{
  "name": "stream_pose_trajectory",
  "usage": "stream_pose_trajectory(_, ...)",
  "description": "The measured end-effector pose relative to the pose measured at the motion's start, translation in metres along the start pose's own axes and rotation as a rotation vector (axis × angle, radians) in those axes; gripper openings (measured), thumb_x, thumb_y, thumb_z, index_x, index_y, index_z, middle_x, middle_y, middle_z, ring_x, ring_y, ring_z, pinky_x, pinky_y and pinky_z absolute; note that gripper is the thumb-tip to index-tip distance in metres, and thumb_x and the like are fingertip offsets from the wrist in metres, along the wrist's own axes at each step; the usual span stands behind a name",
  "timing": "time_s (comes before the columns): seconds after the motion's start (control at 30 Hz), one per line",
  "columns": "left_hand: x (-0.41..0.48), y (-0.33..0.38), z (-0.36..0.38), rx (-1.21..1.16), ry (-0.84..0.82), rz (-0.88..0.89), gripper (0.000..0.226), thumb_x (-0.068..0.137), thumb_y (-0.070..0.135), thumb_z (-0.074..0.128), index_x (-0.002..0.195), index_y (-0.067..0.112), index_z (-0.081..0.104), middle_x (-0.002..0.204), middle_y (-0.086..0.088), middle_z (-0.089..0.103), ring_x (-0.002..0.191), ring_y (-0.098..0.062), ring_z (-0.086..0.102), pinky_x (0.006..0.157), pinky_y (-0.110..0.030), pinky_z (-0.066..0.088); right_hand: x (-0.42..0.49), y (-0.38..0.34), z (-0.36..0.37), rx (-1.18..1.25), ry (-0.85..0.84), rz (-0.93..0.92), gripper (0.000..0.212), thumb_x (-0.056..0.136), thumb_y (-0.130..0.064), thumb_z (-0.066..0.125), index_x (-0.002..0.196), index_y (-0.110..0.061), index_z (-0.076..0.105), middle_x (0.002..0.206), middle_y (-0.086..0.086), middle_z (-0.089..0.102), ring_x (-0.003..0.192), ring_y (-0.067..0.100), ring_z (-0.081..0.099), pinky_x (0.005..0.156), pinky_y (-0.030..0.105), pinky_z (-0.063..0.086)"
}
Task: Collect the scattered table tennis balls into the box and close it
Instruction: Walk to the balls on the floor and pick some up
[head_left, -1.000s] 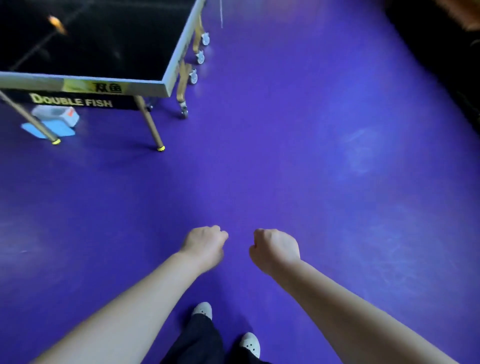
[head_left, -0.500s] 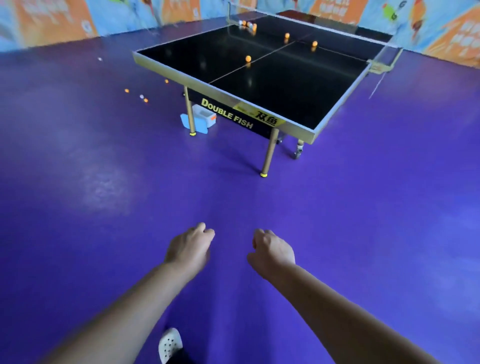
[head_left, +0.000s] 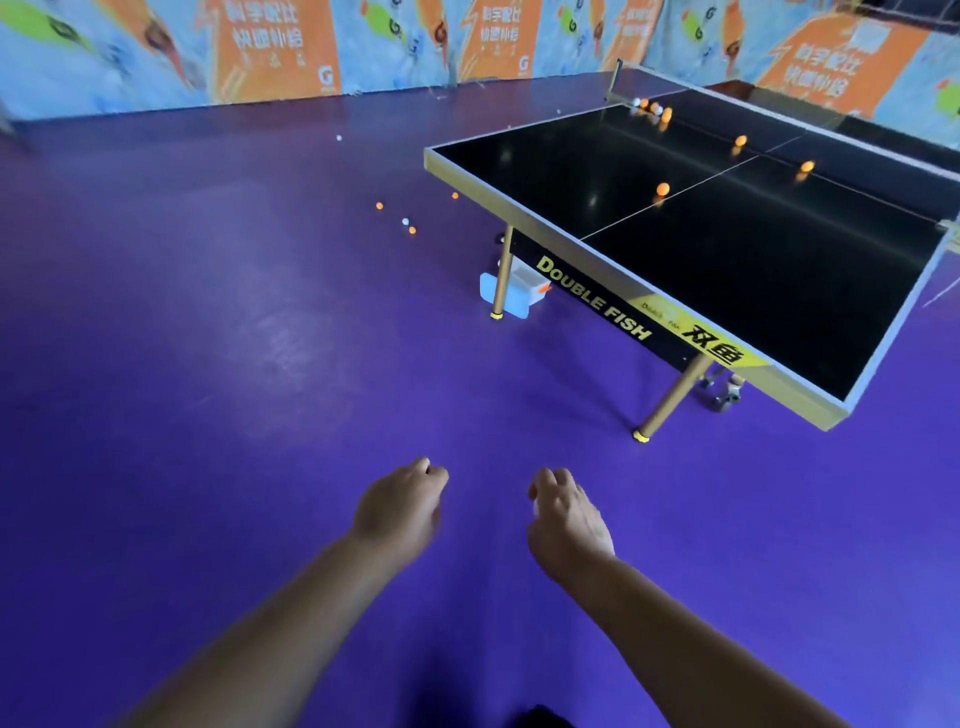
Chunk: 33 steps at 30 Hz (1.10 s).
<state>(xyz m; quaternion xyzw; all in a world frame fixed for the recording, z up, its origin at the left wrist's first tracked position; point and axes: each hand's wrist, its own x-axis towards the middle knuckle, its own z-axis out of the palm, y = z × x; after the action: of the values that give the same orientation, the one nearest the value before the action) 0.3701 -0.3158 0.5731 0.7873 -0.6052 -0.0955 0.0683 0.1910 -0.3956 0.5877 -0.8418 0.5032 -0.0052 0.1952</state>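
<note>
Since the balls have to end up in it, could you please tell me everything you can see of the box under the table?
The box is white and plastic-looking, with an orange tab. It sits on the purple floor under the table's end, partly hidden behind a gold table leg. A flat light blue piece, likely its lid, lies by it. No hand touches it; contents unseen.

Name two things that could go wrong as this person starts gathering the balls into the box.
1. The white ball far out on the purple floor is small and alone, so it may well be missed.
2. The box sits under the table tennis table, behind a leg; fetching it could mean a knock, and the loose orange balls on top might roll off.
</note>
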Motion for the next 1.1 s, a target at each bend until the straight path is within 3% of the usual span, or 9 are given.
stream_pose_trajectory(0.1, 0.052, -0.028, -0.005, -0.030, 0.010, -0.009, 0.009, 0.083, 0.017, 0.054, 0.090, 0.012, 0.055, 0.094, -0.006, 0.057, 0.085, -0.033, 0.060, 0.058, -0.031, 0.034, 0.059, -0.010, -0.009, -0.012, -0.037, -0.038, 0.024, 0.083, -0.014, 0.049, 0.106, -0.018, 0.054, 0.109, 0.002, 0.057, 0.096, 0.027, 0.055, 0.064, 0.025, 0.030)
stream_pose_trajectory(0.23, 0.127, -0.060, -0.010, -0.037, -0.025, -0.009, 0.015, 0.067, 0.017, 0.072, 0.074, 0.012, 0.059, 0.075, -0.009, 0.063, 0.063, -0.035, 0.064, 0.048, -0.032, 0.043, 0.153, -0.023, -0.014, -0.028, -0.077, -0.037, 0.020, 0.081, -0.027, 0.053, 0.099, -0.018, 0.058, 0.105, 0.004, 0.062, 0.095, 0.029, 0.059, 0.063, 0.027, 0.034)
stream_pose_trajectory(0.5, 0.284, -0.132, -0.055, -0.023, -0.038, -0.254, 0.021, 0.086, 0.022, 0.048, 0.105, 0.017, 0.057, 0.109, -0.006, 0.060, 0.100, -0.033, 0.060, 0.074, -0.033, 0.047, 0.362, -0.063, -0.042, -0.013, -0.158, -0.102, 0.011, 0.080, -0.031, 0.052, 0.081, -0.021, 0.056, 0.081, 0.000, 0.060, 0.083, 0.027, 0.061, 0.058, 0.026, 0.036)
stream_pose_trajectory(0.67, 0.358, -0.191, -0.077, -0.033, -0.032, -0.399, 0.022, 0.087, 0.022, 0.046, 0.107, 0.018, 0.055, 0.110, -0.003, 0.059, 0.100, -0.030, 0.061, 0.073, -0.031, 0.046, 0.480, -0.114, -0.055, -0.052, -0.202, -0.184, 0.010, 0.081, -0.030, 0.052, 0.081, -0.021, 0.056, 0.080, 0.001, 0.059, 0.076, 0.029, 0.055, 0.061, 0.026, 0.039)
stream_pose_trajectory(0.83, 0.426, -0.273, -0.086, -0.055, -0.031, -0.503, 0.018, 0.086, 0.021, 0.048, 0.102, 0.018, 0.056, 0.108, -0.002, 0.060, 0.096, -0.030, 0.061, 0.069, -0.029, 0.043, 0.583, -0.176, -0.039, -0.084, -0.222, -0.284, 0.018, 0.082, -0.031, 0.052, 0.089, -0.017, 0.060, 0.094, 0.005, 0.067, 0.090, 0.030, 0.060, 0.063, 0.026, 0.036)
stream_pose_trajectory(0.97, 0.496, -0.354, -0.094, -0.104, -0.023, -0.520, 0.019, 0.087, 0.024, 0.049, 0.104, 0.018, 0.055, 0.109, -0.002, 0.060, 0.096, -0.030, 0.060, 0.065, -0.025, 0.036, 0.671, -0.233, -0.022, -0.090, -0.219, -0.269, 0.012, 0.080, -0.028, 0.052, 0.083, -0.018, 0.057, 0.087, 0.004, 0.064, 0.084, 0.029, 0.059, 0.063, 0.029, 0.040)
stream_pose_trajectory(1.03, 0.531, -0.398, -0.105, -0.142, -0.009, -0.534, 0.021, 0.088, 0.025, 0.049, 0.107, 0.018, 0.056, 0.110, -0.002, 0.060, 0.098, -0.030, 0.060, 0.066, -0.027, 0.038, 0.716, -0.267, -0.017, -0.065, -0.218, -0.242, 0.009, 0.079, -0.028, 0.052, 0.078, -0.020, 0.054, 0.083, 0.002, 0.062, 0.077, 0.028, 0.056, 0.063, 0.029, 0.043)
stream_pose_trajectory(1.1, 0.565, -0.440, -0.119, -0.166, -0.006, -0.541, 0.022, 0.087, 0.025, 0.050, 0.108, 0.018, 0.056, 0.111, -0.002, 0.060, 0.099, -0.030, 0.060, 0.069, -0.027, 0.041, 0.758, -0.302, -0.016, -0.073, -0.215, -0.235, 0.011, 0.080, -0.028, 0.052, 0.082, -0.019, 0.057, 0.089, 0.003, 0.064, 0.082, 0.029, 0.058, 0.064, 0.029, 0.042)
